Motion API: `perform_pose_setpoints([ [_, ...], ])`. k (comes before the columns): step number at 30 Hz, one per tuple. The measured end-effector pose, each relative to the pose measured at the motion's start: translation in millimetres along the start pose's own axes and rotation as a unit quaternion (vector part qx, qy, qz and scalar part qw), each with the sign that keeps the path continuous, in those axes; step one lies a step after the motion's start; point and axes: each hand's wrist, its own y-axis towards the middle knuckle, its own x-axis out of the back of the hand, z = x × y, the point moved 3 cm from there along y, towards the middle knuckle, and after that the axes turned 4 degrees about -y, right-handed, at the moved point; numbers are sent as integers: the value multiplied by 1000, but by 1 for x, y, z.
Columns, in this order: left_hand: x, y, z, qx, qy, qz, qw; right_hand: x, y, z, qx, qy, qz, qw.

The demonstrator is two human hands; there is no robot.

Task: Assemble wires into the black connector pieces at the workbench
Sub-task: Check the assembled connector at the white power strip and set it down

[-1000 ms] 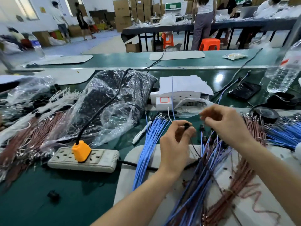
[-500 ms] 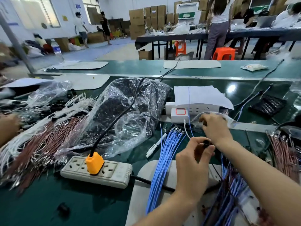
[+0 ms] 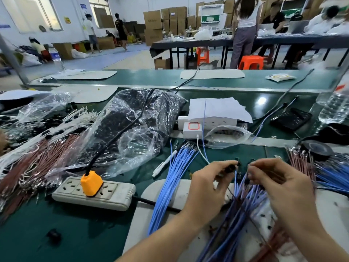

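Toward the table's front edge, over the white mat (image 3: 151,203), both hands work close together. The left hand (image 3: 207,186) has its grip pinched on a small black connector (image 3: 231,168), held up between thumb and fingertips. Just beside it, the right hand (image 3: 283,186) has its grip curled in a pinch on what looks like the tip of a wire (image 3: 245,179) drawn up from the bundle (image 3: 245,208) lying under both wrists. Connector and wire tip are near but apart, so I judge this insertion not yet made. A blue strand hangs just below the connector; motion blur hides whether it is already seated. The bundle mixes blue and brown wires with dark bits among them — possibly finished pieces, though I cannot tell. Much stock appears untouched. A fan of blue wires (image 3: 170,182) lies across the mat's left edge, and a heap of brown wires (image 3: 37,167) spreads toward the table's left edge. More brown and blue ends (image 3: 302,163) sit toward the right edge. A clear bag (image 3: 132,125) of dark parts, likely connectors, lies mid-table behind the power strip (image 3: 94,193). One stray black piece (image 3: 53,235) sits alone near the front left. By this showing the job is one cycle in a long batch — plenty is left.
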Motion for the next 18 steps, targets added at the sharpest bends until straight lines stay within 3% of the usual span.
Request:
perform_pose_setpoints([
  [6,-6,-3,-4,10,-2,40,999,10,-30,5,-25,66,18,997],
  [18,-7,-7,-6,7,-11,73,997,6,-40,14,45,55,28,997],
])
